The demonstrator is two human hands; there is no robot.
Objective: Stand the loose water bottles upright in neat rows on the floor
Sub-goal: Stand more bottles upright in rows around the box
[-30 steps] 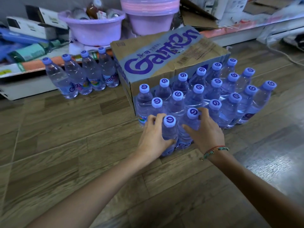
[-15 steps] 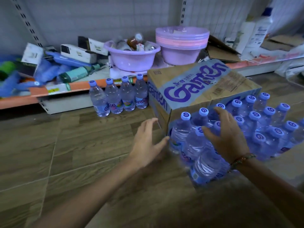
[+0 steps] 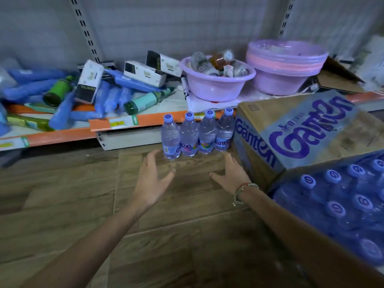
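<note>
Reaching forward over the wood-plank floor (image 3: pixel 62 204), the left hand (image 3: pixel 151 183) and right hand (image 3: pixel 230 177) hover with fingers spread, holding nothing, just short of a row of four clear plastic water bottles with blue caps (image 3: pixel 197 135). That row stands upright against the shelf base, beside a brown cardboard Ganten carton (image 3: pixel 291 129). More blue-capped bottles (image 3: pixel 342 202) stand packed together at right. On the orange-edged shelf (image 3: pixel 62 135), a lilac plastic basin (image 3: pixel 216 84) holds jumbled bottles and cans; beside it sits a stack of lilac and pink basins (image 3: pixel 284 67).
</note>
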